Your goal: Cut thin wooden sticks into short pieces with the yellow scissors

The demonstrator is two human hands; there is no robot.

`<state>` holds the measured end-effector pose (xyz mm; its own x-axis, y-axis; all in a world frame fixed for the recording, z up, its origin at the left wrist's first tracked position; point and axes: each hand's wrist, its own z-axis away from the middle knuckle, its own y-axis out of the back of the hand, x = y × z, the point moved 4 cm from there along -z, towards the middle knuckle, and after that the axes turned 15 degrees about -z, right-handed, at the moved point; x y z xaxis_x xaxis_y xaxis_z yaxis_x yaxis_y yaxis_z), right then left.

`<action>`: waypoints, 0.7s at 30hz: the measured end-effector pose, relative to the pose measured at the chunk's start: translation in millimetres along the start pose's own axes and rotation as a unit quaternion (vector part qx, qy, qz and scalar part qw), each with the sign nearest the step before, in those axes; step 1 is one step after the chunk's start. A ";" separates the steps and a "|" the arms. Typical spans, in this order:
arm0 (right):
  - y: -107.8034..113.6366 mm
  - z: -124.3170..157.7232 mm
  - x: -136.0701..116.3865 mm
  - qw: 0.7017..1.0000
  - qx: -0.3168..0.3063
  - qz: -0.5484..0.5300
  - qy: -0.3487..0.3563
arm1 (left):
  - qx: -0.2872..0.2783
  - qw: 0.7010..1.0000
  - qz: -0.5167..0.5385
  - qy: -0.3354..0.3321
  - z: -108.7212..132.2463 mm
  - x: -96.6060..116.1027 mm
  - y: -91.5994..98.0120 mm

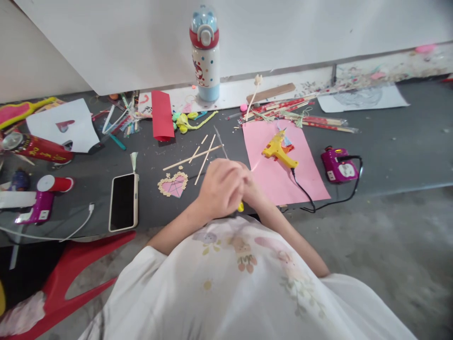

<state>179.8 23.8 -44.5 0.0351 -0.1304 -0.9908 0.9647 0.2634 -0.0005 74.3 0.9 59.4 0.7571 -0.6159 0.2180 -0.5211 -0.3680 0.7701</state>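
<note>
Around the left hand: paper heart, sticks, glue gun.

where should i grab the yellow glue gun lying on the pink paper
Take the glue gun by its handle, the lower-right end where the black cord comes out. It lies flat on its side on the pink paper, nozzle end seemingly pointing away, so come from the near right, from above, clear of the tip.
</note>
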 end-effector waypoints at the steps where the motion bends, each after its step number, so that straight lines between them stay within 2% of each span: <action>1: 0.0 -0.7 -1.9 1.000 -0.004 -0.023 0.002 | 0.022 0.999 -0.018 0.035 1.6 -9.3 5.6; 3: -1.1 0.2 -5.3 0.998 -0.001 -0.067 0.002 | 0.060 0.990 -0.080 0.103 6.0 -28.8 14.0; 5: -1.2 3.6 -9.6 0.996 0.002 -0.090 0.005 | 0.068 0.977 -0.134 0.153 10.7 -45.7 15.7; 8: 2.9 10.1 -19.5 0.998 -0.005 -0.066 0.012 | 0.028 0.968 -0.161 0.188 15.7 -60.6 9.0; 13: 10.5 19.0 -38.0 1.000 -0.018 -0.009 0.017 | -0.048 0.976 -0.124 0.169 17.5 -59.1 -3.3; 21: 11.3 24.0 -44.4 0.999 -0.017 -0.025 0.024 | -0.031 0.985 -0.117 0.126 23.4 -59.8 -6.4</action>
<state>195.4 9.7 2.7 -0.0261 -0.0989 -0.9948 0.9556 0.2897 -0.0539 23.2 23.8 27.4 0.9317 -0.3234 0.1656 -0.3009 -0.4313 0.8506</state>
